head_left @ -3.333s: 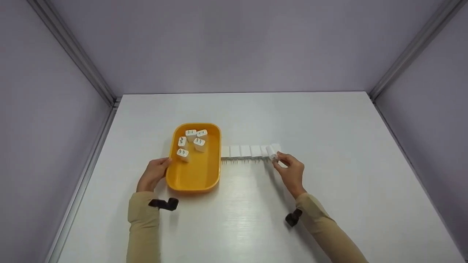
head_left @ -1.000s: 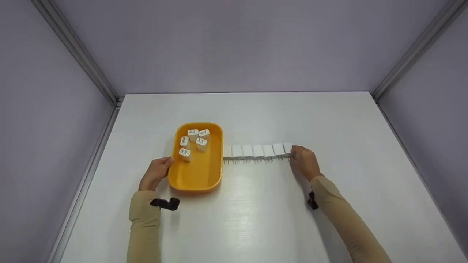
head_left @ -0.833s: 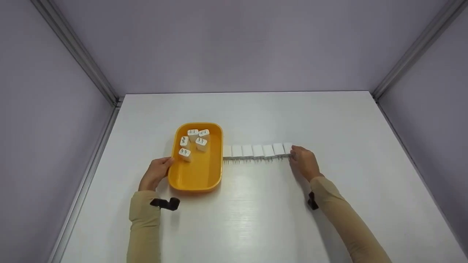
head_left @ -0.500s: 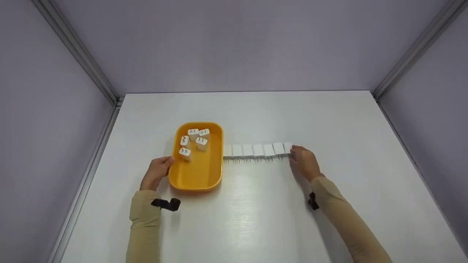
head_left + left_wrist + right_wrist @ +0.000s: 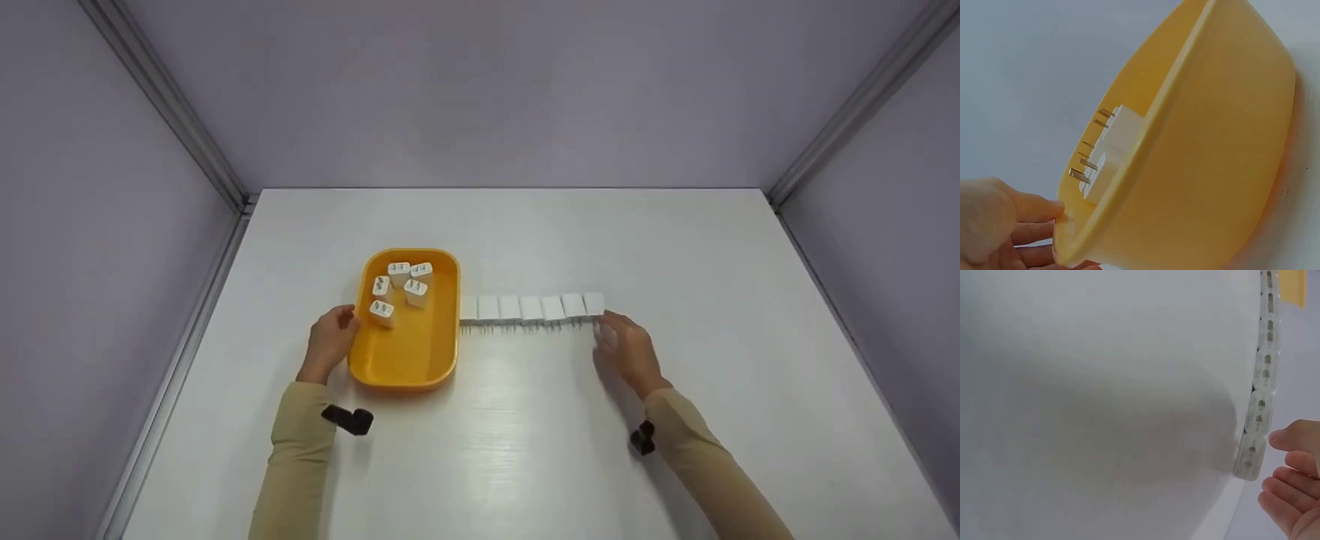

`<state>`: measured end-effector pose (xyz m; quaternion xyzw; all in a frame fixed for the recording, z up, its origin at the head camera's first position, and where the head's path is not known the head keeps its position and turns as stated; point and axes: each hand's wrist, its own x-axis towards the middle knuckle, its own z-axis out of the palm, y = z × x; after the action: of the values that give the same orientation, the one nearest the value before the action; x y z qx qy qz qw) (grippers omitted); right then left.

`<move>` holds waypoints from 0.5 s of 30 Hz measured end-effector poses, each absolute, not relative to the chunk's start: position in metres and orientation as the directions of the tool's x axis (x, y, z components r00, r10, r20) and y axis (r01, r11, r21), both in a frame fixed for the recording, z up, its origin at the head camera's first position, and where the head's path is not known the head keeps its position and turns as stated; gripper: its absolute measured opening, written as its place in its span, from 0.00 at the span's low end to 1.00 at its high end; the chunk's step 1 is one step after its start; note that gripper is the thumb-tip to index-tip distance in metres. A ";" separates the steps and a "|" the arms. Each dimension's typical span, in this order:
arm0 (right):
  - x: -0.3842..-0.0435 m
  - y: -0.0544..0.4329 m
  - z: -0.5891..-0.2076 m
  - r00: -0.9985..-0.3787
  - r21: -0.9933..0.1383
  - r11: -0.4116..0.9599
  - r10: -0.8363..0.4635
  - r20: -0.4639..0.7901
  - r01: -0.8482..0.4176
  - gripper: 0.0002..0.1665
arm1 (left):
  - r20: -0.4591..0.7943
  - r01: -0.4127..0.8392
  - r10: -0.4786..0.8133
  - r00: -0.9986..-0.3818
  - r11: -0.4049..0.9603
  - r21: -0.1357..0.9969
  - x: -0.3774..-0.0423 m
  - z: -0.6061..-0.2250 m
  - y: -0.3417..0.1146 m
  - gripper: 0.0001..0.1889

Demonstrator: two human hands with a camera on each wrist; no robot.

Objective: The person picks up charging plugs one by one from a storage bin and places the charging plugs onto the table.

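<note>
A yellow tray (image 5: 401,352) stands left of the table's middle, holding several white charger plugs (image 5: 415,293) upright with prongs up. My left hand (image 5: 330,343) is at its left rim; in the left wrist view the thumb (image 5: 1044,208) touches the rim and the other fingers pass behind and below it. A row of white charger plugs (image 5: 530,308) lies flat to the right of the tray, prongs towards me. My right hand (image 5: 631,354) is just beside the row's last plug (image 5: 1250,458), thumb a small gap away, fingers loosely bent and holding nothing.
The white table (image 5: 495,450) is bounded by grey walls (image 5: 480,90) at the back and both sides. The left end of the row sits close against the tray's right side. Each wrist carries a small black camera (image 5: 349,420).
My right hand held a plug over the row, set it down at the right end, and has now let go and drawn slightly back. My left hand's fingers have shifted a little at the rim.
</note>
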<state>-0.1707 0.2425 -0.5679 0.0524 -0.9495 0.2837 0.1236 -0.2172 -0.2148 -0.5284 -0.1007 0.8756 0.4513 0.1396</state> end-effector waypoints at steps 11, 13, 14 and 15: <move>-0.141 0.229 -0.565 -0.955 -0.615 0.770 0.027 0.296 -0.169 0.20 | -0.096 -0.079 -0.013 -0.995 0.687 0.723 -0.227 -0.504 -0.198 0.22; -0.137 0.226 -0.565 -0.956 -0.626 0.761 0.030 0.293 -0.168 0.20 | -0.073 -0.048 0.008 -0.997 0.683 0.729 -0.230 -0.500 -0.196 0.22; -0.134 0.225 -0.565 -0.956 -0.630 0.757 0.028 0.294 -0.171 0.20 | -0.063 -0.031 0.022 -0.998 0.683 0.730 -0.232 -0.498 -0.194 0.21; -0.132 0.223 -0.565 -0.955 -0.631 0.756 0.025 0.294 -0.174 0.19 | -0.056 -0.012 0.041 -0.998 0.689 0.724 -0.234 -0.496 -0.193 0.21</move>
<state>-0.1322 0.2234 -0.5647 0.0402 -0.9259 0.3471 0.1439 -0.2344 -0.1929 -0.4958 0.0080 0.9184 0.3941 0.0338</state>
